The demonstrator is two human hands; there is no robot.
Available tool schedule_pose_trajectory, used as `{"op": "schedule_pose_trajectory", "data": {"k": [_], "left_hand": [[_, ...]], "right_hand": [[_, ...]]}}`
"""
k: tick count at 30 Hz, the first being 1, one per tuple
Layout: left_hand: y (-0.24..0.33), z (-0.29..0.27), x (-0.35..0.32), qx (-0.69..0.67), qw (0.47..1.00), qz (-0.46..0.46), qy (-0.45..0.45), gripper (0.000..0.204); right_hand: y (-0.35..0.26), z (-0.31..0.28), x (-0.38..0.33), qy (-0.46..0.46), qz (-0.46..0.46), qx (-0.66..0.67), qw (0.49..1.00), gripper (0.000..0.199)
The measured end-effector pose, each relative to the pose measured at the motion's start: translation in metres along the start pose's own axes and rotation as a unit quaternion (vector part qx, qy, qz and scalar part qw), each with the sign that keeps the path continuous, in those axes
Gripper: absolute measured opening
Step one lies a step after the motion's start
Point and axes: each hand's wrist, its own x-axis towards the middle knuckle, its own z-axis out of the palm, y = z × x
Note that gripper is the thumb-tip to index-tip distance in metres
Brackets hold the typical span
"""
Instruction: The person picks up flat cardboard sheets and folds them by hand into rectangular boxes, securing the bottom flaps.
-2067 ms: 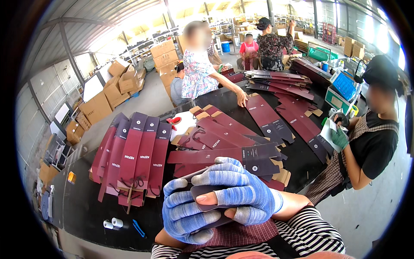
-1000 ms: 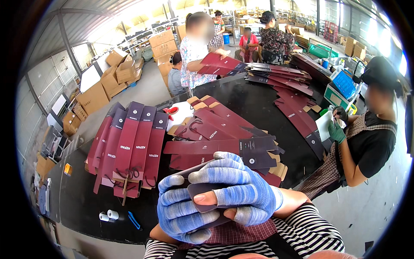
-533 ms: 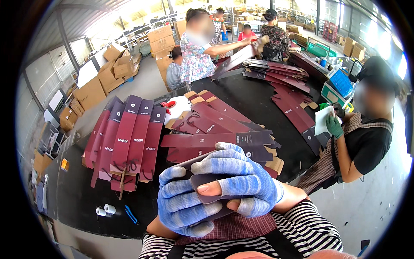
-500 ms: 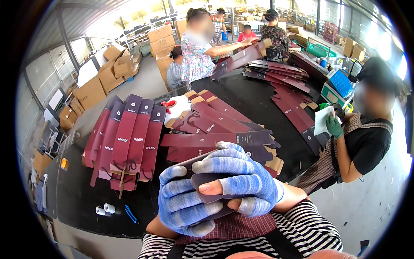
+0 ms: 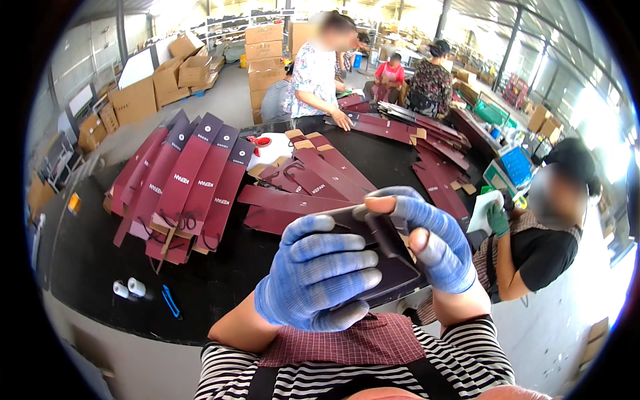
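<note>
A dark purple cardboard box [image 5: 395, 272] is in both my hands, in front of my chest, with its end and a folded flap turned toward me. My left hand [image 5: 319, 277], in a blue striped knit glove, lies across its left side with the fingers spread along it. At the upper right, my right hand [image 5: 437, 243] grips the flap edge with bare thumb and fingertip showing through the glove. The box's far side is hidden behind my hands. Just beyond it lies a pile of flat maroon cartons [image 5: 303, 200] with dark cord handles.
Left on the black table [image 5: 87, 257] is a stack of maroon cartons [image 5: 190, 170]. Two white rolls [image 5: 136, 287] and a blue cutter [image 5: 171, 302] lie near its front edge. At right, a co-worker's green-gloved hand [image 5: 498, 220] holds white paper [image 5: 481, 212]. Another person [image 5: 313, 80] stands across the table.
My right hand has moved from over the box to its upper right edge, and the flap now shows. My view has shifted; the person across has lowered a carton onto the table.
</note>
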Motion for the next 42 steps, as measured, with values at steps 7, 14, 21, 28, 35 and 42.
{"op": "schedule_pose_trajectory", "data": {"k": [7, 14, 21, 28, 35, 42], "left_hand": [[-0.006, 0.007, 0.003, 0.0, 1.0, 0.008, 0.007, 0.031], [-0.004, 0.01, 0.009, 0.017, 1.0, 0.006, 0.0, 0.032], [0.002, 0.011, 0.007, 0.01, 1.0, 0.012, 0.004, 0.035], [-0.013, 0.023, 0.0, -0.01, 0.999, 0.021, 0.033, 0.042], [-0.017, 0.036, -0.018, -0.025, 0.99, 0.053, 0.127, 0.048], [-0.016, 0.046, -0.014, -0.02, 0.989, 0.055, 0.138, 0.046]], "right_hand": [[-0.011, -0.008, 0.017, -0.058, -0.005, -0.215, 0.975, 0.028], [-0.021, -0.006, 0.018, -0.003, 0.221, -0.007, 0.975, 0.025], [-0.032, 0.002, 0.01, 0.035, 0.247, -0.015, 0.968, 0.025], [-0.009, -0.006, 0.005, 0.053, 0.183, -0.04, 0.981, 0.028], [-0.021, -0.003, 0.008, 0.045, 0.207, -0.134, 0.968, 0.027], [-0.017, -0.011, 0.006, 0.011, 0.146, -0.224, 0.964, 0.026]]}}
